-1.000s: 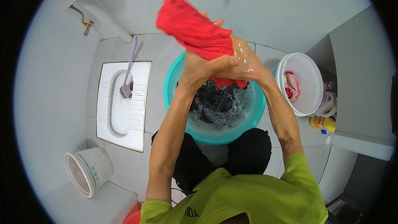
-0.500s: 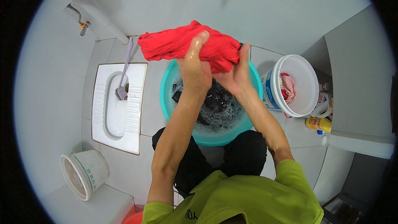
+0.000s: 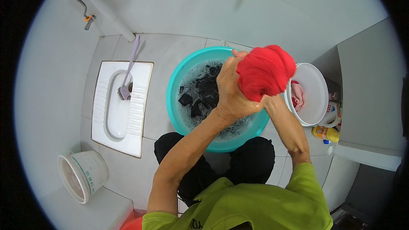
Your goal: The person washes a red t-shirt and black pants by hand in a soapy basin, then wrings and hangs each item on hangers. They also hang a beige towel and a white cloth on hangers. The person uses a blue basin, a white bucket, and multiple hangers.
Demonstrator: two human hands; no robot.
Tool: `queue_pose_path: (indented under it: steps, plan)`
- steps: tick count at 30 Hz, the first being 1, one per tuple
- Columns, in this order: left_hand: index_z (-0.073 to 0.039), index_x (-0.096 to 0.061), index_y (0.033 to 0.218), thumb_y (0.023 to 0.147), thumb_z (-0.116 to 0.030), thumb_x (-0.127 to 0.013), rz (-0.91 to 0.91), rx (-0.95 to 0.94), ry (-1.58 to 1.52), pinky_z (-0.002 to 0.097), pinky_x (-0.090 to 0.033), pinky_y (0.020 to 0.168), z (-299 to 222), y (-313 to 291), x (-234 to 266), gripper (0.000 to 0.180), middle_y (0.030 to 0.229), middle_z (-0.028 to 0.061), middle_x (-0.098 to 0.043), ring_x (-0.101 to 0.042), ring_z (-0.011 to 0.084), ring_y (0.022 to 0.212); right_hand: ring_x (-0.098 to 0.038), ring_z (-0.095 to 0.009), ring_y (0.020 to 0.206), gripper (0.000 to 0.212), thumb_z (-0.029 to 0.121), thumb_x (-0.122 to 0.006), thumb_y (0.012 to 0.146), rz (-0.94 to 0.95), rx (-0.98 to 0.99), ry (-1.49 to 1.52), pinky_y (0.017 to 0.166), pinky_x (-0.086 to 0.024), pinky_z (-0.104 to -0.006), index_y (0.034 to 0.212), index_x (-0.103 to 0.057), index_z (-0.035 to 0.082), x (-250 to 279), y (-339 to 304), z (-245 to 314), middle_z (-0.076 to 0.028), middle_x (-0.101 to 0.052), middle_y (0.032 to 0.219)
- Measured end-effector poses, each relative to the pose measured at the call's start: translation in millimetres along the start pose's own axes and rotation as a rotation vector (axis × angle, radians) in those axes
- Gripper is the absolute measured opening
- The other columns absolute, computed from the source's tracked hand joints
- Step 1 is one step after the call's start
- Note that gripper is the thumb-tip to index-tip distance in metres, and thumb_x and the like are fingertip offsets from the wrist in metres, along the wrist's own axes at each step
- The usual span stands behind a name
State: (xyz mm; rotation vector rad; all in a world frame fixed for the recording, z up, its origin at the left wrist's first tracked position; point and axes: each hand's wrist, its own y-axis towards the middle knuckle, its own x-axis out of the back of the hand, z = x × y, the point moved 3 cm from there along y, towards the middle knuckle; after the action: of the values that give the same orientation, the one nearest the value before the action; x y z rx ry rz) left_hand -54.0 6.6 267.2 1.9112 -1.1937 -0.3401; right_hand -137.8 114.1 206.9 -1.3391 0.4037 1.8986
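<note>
Above the right-hand side of the teal basin [image 3: 171, 98], we find the red cloth [image 3: 266, 73] held aloft, bunched into a compact wad. The left hand [image 3: 239, 96] is clamped on it; the right hand [image 3: 271, 103] is mostly hidden behind, so we cannot tell how it grips. We judge the squeezing under way, the wad not yet set down. Dark cloths [image 3: 208, 87] lie in suds [image 3: 187, 111] below, seemingly left to handle. Pink cloth [image 3: 298, 96] sits in the white bucket [image 3: 313, 85]; whether finished, we cannot tell.
</note>
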Motion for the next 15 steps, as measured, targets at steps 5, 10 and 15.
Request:
queue_pose_path:
  steps: [5, 10, 15]
  plan:
    - [-0.013, -0.072, 0.094, 0.062, -0.016, -0.084, 0.054, 0.104, -0.088, 0.0465, -0.049, 0.092, -9, -2, 3, 0.034, 0.1, 0.0079, -0.071, -0.066, 0.0325, 0.096, -0.065, -0.021, 0.094, 0.027, 0.033, -0.064, 0.097, -0.089, 0.002, -0.063, 0.087, -0.055, -0.0378, 0.104, -0.063, 0.007, 12, -17, 9, -0.009, -0.068, 0.1]
    - [-0.013, -0.071, 0.094, 0.062, -0.016, -0.083, 0.05, 0.064, -0.033, 0.0466, -0.05, 0.092, -10, -4, 5, 0.034, 0.099, 0.008, -0.071, -0.066, 0.0328, 0.092, -0.065, -0.021, 0.096, 0.028, 0.033, -0.063, 0.098, -0.173, -0.016, -0.148, 0.088, -0.055, -0.0376, 0.107, -0.062, 0.006, 12, -22, 9, -0.009, -0.067, 0.102]
    - [-0.012, -0.07, 0.093, 0.063, -0.016, -0.082, 0.045, 0.062, -0.028, 0.0451, -0.052, 0.088, -4, -12, 4, 0.033, 0.098, 0.0082, -0.07, -0.066, 0.0334, 0.09, -0.064, -0.021, 0.097, 0.03, 0.033, -0.063, 0.098, -0.228, -0.034, -0.193, 0.088, -0.055, -0.0374, 0.11, -0.061, 0.006, 6, -20, 6, -0.01, -0.067, 0.105]
